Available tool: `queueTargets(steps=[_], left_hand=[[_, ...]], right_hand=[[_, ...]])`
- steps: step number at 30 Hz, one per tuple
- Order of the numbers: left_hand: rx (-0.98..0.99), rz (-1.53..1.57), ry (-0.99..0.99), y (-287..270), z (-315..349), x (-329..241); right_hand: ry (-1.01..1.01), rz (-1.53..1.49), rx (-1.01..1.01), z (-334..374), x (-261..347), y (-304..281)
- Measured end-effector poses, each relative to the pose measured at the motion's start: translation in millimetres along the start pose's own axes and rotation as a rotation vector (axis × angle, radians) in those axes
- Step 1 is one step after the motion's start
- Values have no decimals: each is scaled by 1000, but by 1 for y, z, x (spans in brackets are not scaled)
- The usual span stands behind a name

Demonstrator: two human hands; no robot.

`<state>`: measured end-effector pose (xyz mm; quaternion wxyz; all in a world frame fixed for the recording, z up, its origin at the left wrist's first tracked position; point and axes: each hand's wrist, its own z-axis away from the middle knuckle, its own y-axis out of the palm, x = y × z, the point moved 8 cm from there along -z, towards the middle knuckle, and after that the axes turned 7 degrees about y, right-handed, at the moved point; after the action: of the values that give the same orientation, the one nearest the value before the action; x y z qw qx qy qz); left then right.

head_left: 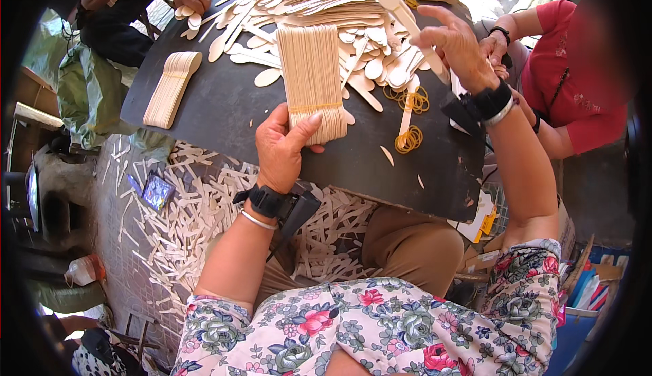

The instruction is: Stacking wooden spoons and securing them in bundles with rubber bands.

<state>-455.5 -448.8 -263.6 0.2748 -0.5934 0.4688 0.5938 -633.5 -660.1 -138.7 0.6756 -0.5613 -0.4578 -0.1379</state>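
A dark table [339, 167] bears loose wooden spoons [327, 1], rubber bands [409, 141] and a bundle [171, 92].

A tight bundle of pale wooden spoons [311, 67], a yellow rubber band [326, 106] around it, extends beyond the left fingers [304, 130]. A single wooden spoon [395, 8] slants across the right fingers [438, 35].

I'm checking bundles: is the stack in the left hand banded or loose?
Banded: a yellow band crosses the wooden stack held in the left hand.
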Motion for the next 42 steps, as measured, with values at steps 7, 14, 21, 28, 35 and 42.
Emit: queueTargets(steps=[7, 14, 21, 28, 35, 42], left_hand=[[-35, 291, -10, -26, 28, -1], [-25, 496, -29, -31, 35, -15], [-54, 537, -89, -40, 43, -9], [35, 594, -197, -26, 52, -10], [86, 278, -15, 8, 83, -40], [223, -213, 269, -2, 89, -80]], right_hand=[[-95, 150, 69, 125, 20, 51], [-342, 445, 11, 180, 20, 99], [-385, 616, -136, 184, 6, 118], [-517, 304, -371, 200, 54, 112], [-8, -964, 261, 180, 34, 139], [71, -1148, 450, 191, 13, 136]])
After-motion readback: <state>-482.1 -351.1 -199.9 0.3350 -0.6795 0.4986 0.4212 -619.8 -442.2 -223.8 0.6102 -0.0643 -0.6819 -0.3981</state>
